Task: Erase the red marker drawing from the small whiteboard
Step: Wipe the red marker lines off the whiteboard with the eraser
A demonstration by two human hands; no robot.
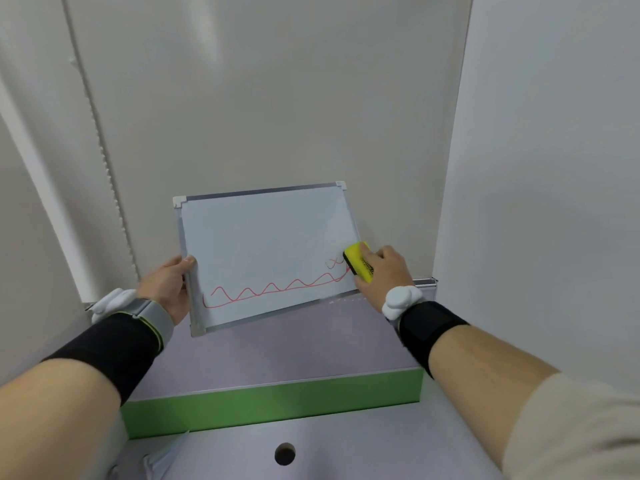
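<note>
A small whiteboard [263, 237] with a grey frame is held tilted above a shelf, its top edge toward the wall. A wavy red marker line [273, 291] runs along its lower part, with a small red scribble near the right edge. My left hand [169, 287] grips the board's left edge, thumb on the front. My right hand [381, 271] grips a yellow eraser [358, 261] with a black pad, pressed on the board at the right edge, over the end of the red line.
Below the board lies a grey shelf top [294, 348] with a green front face [273, 407]. A lower grey surface with a round hole [284, 453] is nearest me. White walls close in behind and on both sides.
</note>
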